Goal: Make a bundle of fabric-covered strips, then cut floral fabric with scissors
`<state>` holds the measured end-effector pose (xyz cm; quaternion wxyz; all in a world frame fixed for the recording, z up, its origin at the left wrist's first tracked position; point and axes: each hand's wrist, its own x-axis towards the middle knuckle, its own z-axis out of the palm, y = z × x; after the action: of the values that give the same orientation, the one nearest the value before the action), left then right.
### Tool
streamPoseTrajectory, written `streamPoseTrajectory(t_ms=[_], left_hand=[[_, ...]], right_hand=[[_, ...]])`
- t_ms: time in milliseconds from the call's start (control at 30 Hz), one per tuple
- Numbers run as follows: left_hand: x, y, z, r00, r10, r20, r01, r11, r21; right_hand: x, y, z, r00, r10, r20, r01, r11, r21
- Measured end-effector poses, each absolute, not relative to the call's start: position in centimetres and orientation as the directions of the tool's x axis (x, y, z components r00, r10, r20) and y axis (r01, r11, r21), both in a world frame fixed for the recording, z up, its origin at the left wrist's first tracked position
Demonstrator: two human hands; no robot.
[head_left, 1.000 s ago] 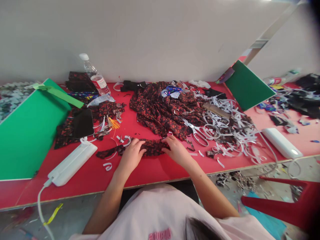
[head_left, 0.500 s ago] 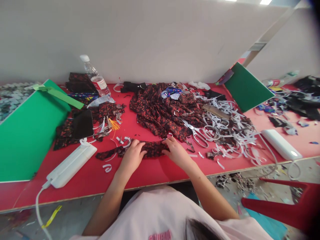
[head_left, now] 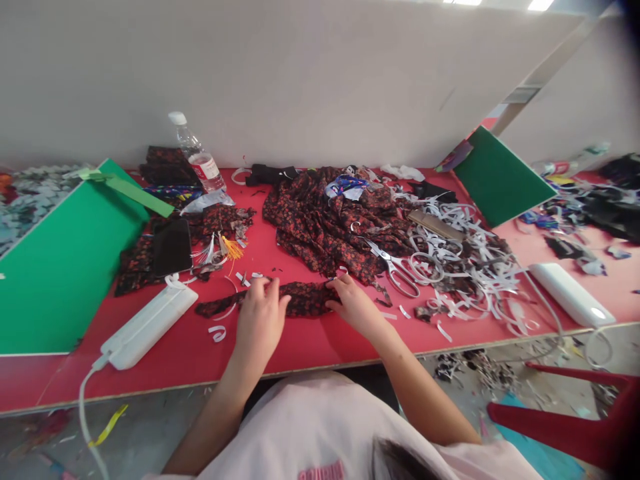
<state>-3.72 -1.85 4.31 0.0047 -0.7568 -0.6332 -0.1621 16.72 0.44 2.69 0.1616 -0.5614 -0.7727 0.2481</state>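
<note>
Your left hand [head_left: 260, 313] and right hand [head_left: 354, 305] both rested on a narrow strip of dark red-flowered fabric [head_left: 300, 299] that lay flat on the red table [head_left: 310, 343], near its front edge. The left hand's fingers curled down over the strip's middle, gripping it; the right hand pinched the strip's right end between thumb and fingers. The strip's free left end trailed out past the left hand toward a white power strip [head_left: 150, 325], whose cable ran off the table's front edge.

Just behind the strip sat a large crumpled heap of the same flowered cloth [head_left: 325, 223], with a pair of steel scissors [head_left: 395, 263] lying on its right flank, blades pointing up and left. To the right of the scissors spread a tangle of white cut strips [head_left: 465, 263]. A black phone [head_left: 171, 245] lay on more flowered scraps at the left, beside an orange tassel [head_left: 229, 248], and a clear water bottle [head_left: 197, 155] leaned against the white back wall. Green boards [head_left: 60, 260] stood at both sides of the table. A second white power strip [head_left: 573, 293] lay at the far right.
</note>
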Motion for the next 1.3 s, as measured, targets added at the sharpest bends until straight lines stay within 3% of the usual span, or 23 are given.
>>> streamPoseTrajectory(t_ms=[100, 167, 367, 533, 733, 800, 900, 967, 1067, 1167, 1300], left_hand=[[-1.3, -2.6, 3.9, 0.478, 0.844, 0.242, 0.838, -0.521, 0.161], [0.1, -3.0, 2.7, 0.58, 0.792, 0.189, 0.782, -0.607, 0.144], [0.3, -4.0, -0.3, 0.497, 0.855, 0.147, 0.849, -0.514, 0.119], [-1.2, -4.9, -0.4, 0.348, 0.924, 0.158, 0.927, -0.364, 0.087], [-1.3, -5.1, -0.3, 0.316, 0.939, 0.134, 0.944, -0.326, 0.055], [-1.2, -5.1, -0.3, 0.32, 0.938, 0.134, 0.943, -0.329, 0.051], [-1.3, -5.0, -0.4, 0.331, 0.936, 0.122, 0.94, -0.338, 0.046], [-1.5, -4.9, -0.7, 0.336, 0.936, 0.106, 0.938, -0.342, 0.047], [-1.8, -4.8, -1.2, 0.345, 0.935, 0.082, 0.935, -0.35, 0.057], [-2.0, -4.9, -1.4, 0.344, 0.929, 0.134, 0.933, -0.354, 0.064], [-2.2, -5.2, -0.8, 0.356, 0.916, 0.185, 0.926, -0.373, 0.064]], right_hand=[[16.7, 0.5, 2.5, -0.335, 0.942, 0.004, 0.773, 0.277, -0.571], [16.8, 0.5, 2.3, -0.346, 0.938, 0.023, 0.764, 0.296, -0.573], [16.7, 0.3, 2.3, -0.321, 0.947, -0.015, 0.794, 0.261, -0.548], [16.3, 0.3, 2.5, -0.315, 0.948, -0.039, 0.812, 0.248, -0.528], [17.1, -0.3, 2.7, -0.256, 0.966, -0.039, 0.869, 0.212, -0.447], [17.3, -1.0, 3.6, -0.167, 0.986, 0.007, 0.918, 0.158, -0.363], [16.1, -2.3, 5.1, -0.094, 0.974, 0.206, 0.958, 0.145, -0.247], [14.3, -2.9, 5.3, -0.283, 0.918, 0.277, 0.911, 0.348, -0.224], [11.7, -2.9, 3.7, -0.614, 0.763, 0.201, 0.724, 0.646, -0.243], [11.2, -2.3, 1.2, -0.648, 0.748, 0.146, 0.705, 0.661, -0.257], [13.5, -2.3, -0.7, -0.616, 0.767, 0.179, 0.743, 0.641, -0.193]])
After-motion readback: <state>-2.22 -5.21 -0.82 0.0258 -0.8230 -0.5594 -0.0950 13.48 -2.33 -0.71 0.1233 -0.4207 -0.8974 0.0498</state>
